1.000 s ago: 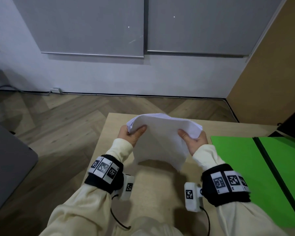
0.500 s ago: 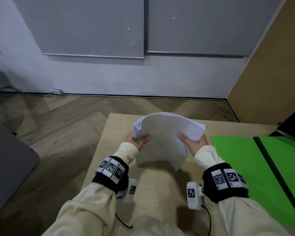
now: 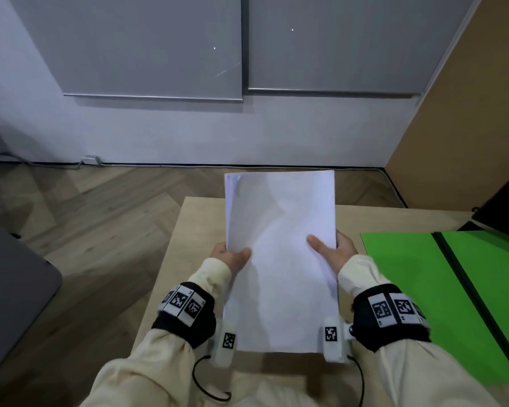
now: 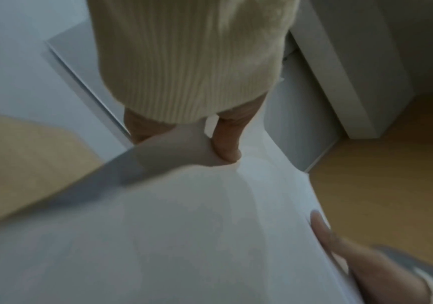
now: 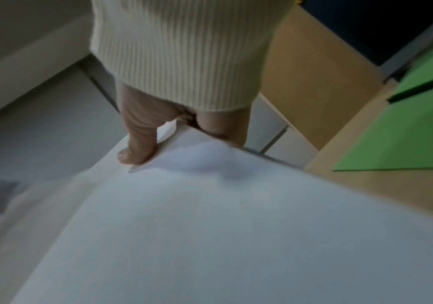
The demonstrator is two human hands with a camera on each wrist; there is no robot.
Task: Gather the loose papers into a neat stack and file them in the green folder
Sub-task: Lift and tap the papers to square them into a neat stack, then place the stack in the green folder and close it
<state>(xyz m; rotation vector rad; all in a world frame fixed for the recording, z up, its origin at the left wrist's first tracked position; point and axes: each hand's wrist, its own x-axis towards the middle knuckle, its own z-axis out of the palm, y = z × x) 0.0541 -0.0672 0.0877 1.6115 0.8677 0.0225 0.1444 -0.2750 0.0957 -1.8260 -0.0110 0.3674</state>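
I hold a stack of white papers (image 3: 279,259) upright over the wooden table (image 3: 185,259), long edges vertical, top sheet slightly rippled. My left hand (image 3: 231,257) grips its left edge, thumb on the front. My right hand (image 3: 331,252) grips the right edge the same way. The left wrist view shows the left thumb (image 4: 226,148) pressed on the papers (image 4: 184,236). The right thumb (image 5: 137,152) lies on the sheets (image 5: 236,226) in the right wrist view. The green folder (image 3: 409,277) lies open and flat on the table to the right, with a dark spine down its middle (image 5: 405,133).
A dark flat object (image 3: 506,212) sits at the table's far right corner behind the folder. A grey rounded surface (image 3: 12,289) lies to the left past the table edge, over wooden floor. A brown panel (image 3: 467,113) rises at the right, by the white wall.
The papers were bowed and tilted between my hands; now they stand straight and squared, top edge raised higher. Both hands have shifted to the long side edges.
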